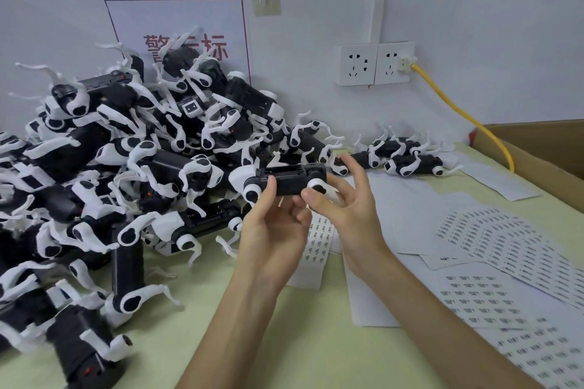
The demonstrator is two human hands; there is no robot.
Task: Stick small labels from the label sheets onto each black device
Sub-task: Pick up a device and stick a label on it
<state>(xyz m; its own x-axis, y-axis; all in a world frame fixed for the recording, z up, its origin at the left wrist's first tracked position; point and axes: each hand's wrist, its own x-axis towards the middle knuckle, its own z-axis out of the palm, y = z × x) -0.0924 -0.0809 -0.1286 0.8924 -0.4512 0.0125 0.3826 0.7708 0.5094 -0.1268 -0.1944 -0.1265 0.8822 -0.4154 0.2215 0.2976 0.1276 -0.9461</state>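
Note:
Above the table's middle, both hands hold one black device (pixel 289 181) with white legs, lying sideways. My left hand (pixel 273 230) grips it from below, thumb up against its front face. My right hand (pixel 343 208) holds its right end, thumb on the white joint and the other fingers raised behind. A large pile of the same black-and-white devices (pixel 126 174) covers the table's left. A few more devices (pixel 407 156) lie in a row at the back right. Label sheets (pixel 505 262) are spread over the right side, and one narrow label sheet (pixel 316 246) lies under my hands.
A pale green table (pixel 284 341) carries everything. An open cardboard box (pixel 537 148) stands at the far right. A yellow cable (pixel 464 117) runs from the wall sockets (pixel 374 63) down behind the box. A red-framed notice (pixel 180 38) hangs on the wall behind the pile.

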